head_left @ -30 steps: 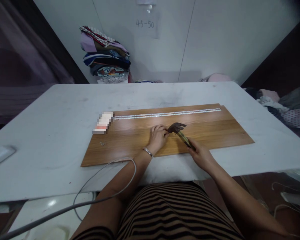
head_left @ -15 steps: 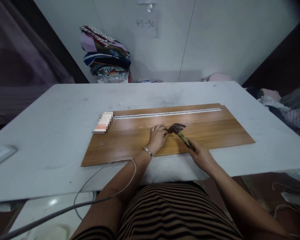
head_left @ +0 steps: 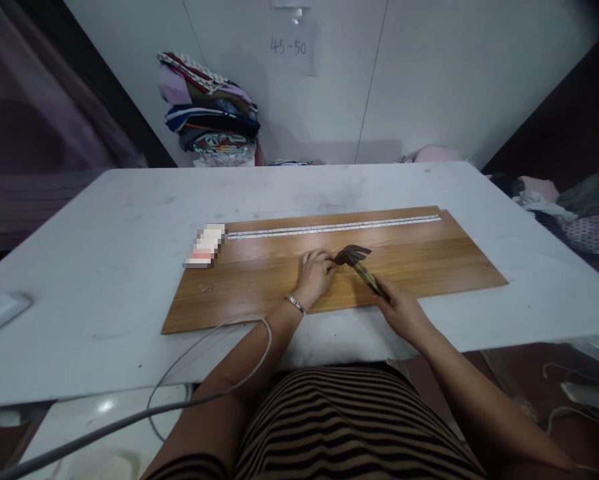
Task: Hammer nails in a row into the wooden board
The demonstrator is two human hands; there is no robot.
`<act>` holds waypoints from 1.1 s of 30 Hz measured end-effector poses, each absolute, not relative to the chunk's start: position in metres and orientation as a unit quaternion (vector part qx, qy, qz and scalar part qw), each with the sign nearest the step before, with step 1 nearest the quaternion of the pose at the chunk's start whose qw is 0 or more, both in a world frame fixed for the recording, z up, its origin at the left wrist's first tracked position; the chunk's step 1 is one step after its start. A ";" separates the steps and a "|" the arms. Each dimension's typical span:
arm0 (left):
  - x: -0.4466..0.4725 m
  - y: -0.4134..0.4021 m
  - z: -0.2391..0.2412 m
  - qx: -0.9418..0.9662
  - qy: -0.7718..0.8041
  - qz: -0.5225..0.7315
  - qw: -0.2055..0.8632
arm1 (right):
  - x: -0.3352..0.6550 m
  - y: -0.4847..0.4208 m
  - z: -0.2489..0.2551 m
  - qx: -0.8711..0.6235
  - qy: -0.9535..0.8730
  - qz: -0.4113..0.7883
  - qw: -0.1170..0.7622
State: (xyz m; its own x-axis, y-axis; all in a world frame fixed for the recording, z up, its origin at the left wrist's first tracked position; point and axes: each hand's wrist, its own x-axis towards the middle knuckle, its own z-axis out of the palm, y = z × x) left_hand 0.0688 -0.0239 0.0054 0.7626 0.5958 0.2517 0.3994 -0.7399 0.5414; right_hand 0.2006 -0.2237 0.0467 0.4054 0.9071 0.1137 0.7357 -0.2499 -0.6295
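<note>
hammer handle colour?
Hammer handle is yellowish-brown; it shows best in the head view.

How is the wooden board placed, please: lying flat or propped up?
Lying flat: the wooden board rests on the white table, left hand on it, right hand gripping the hammer.

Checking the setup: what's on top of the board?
On the board: a silver strip along the far edge, the left hand, a hammer held by the right hand. Anything beneath that left hand is covered.
</note>
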 end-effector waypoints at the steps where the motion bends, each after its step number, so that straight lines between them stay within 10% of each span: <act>1: 0.069 -0.024 0.005 0.909 0.274 0.209 0.235 | 0.201 -0.223 0.047 -0.780 -0.529 0.138 0.305; 33: 0.069 -0.024 0.005 0.910 0.264 0.216 0.238 | 0.202 -0.223 0.047 -0.781 -0.531 0.140 0.297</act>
State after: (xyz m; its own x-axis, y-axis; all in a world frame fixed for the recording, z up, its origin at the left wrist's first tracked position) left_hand 0.0688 -0.0237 0.0053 0.7675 0.5822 0.2683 0.3765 -0.7482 0.5464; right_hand 0.2023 -0.2228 0.0474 0.3959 0.9132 0.0962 0.7463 -0.2590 -0.6131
